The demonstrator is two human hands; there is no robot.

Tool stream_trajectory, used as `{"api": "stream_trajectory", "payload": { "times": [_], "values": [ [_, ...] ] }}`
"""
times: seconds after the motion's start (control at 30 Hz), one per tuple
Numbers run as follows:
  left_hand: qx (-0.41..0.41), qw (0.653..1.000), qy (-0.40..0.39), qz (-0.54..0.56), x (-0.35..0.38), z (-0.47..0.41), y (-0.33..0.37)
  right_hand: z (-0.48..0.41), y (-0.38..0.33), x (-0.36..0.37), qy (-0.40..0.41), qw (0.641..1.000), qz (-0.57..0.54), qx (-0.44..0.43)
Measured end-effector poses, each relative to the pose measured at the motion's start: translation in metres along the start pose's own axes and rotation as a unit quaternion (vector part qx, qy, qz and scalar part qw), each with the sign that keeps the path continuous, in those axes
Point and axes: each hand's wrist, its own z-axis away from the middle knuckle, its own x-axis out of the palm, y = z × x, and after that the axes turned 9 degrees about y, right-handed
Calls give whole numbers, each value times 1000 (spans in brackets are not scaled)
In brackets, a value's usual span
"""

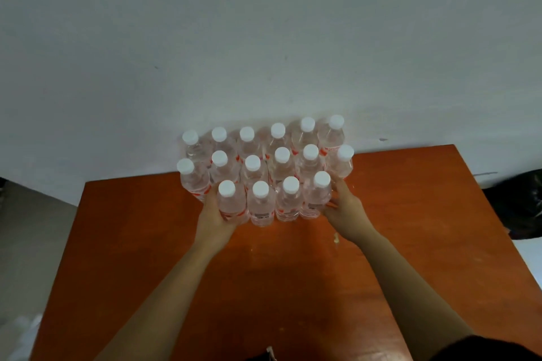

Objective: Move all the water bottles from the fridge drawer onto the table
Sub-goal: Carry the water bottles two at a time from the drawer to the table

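Pressing the front row of water bottles (265,173) between left hand (211,218) and right hand (343,208), fingers gripping its end bottles, likely squaring the cluster standing at the orange desk's (410,228) far edge.

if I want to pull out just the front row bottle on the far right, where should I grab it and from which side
Take the front-right bottle around its neck and shoulder just under the white cap, coming from above. Its body is packed against the next bottle on its left and the row behind, and the right hand covers its open side. The upright pose leaves the top free.
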Motion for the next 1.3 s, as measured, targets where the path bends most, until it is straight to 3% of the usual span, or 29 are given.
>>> {"api": "stream_trajectory", "payload": {
  "times": [0.1,0.27,0.47,0.63,0.9,1.17,1.3],
  "values": [
    [-29,999,34,26,12,6,-1,1,7,4,13,998,-45,37],
    [-61,995,73,-2,23,1,-9,-3,23,17,-9,999,6,42],
    [-70,996,16,51,22,-4,-7,-6,31,25,-17,999,37,1],
    [-63,994,-19,84,25,-1,-6,-4,25,29,-9,999,27,27],
    [-69,993,80,62,41,2,-6,0,17,55,83,991,41,98],
    [-5,999,30,33,22,5,1,10,-7,42,68,993,42,82],
    [76,996,38,33,-2,12,29,23,-43,19,88,995,56,-2]
  ]
}}
